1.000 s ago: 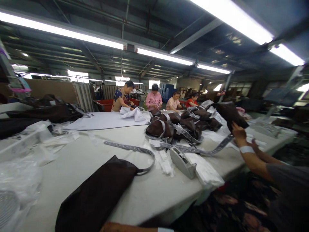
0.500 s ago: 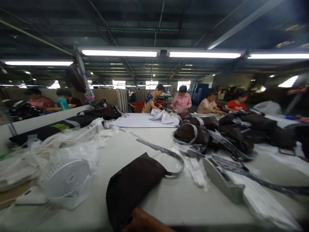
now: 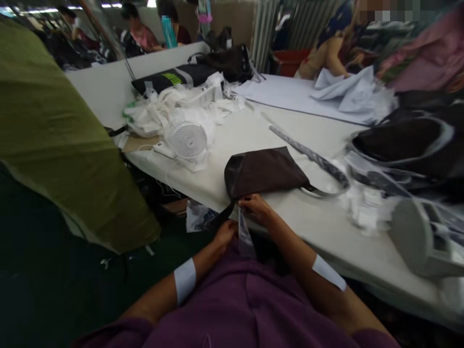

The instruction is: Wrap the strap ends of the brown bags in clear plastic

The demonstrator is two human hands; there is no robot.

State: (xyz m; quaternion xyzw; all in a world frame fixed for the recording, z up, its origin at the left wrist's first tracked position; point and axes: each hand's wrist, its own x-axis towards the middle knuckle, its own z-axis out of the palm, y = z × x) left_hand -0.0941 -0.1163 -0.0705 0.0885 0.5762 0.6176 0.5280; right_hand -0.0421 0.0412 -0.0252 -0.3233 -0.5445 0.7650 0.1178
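Note:
A dark brown bag (image 3: 266, 171) lies on the white table near its front edge, its patterned grey strap (image 3: 308, 153) stretching back and curving round on the right. My right hand (image 3: 256, 207) is at the bag's lower edge, fingers pinched, with a strip of clear plastic (image 3: 245, 237) hanging beneath them. Lower and to the left, my left hand (image 3: 225, 233) is closed beside a dark strap (image 3: 222, 216) that runs down from the bag's corner. What its fingers grip is too small to make out.
A white fan (image 3: 187, 140) stands among white wrappings at the left. Grey tape dispenser (image 3: 409, 237) and dark bags (image 3: 406, 140) are at the right. Green cloth (image 3: 68, 140) hangs at far left. Across the table, a person's arm (image 3: 335, 58) is over white sheets (image 3: 300, 96).
The view has tilted down and turned left. Both forearms and hands now show, where only part of one hand showed before. The green cloth has come into view.

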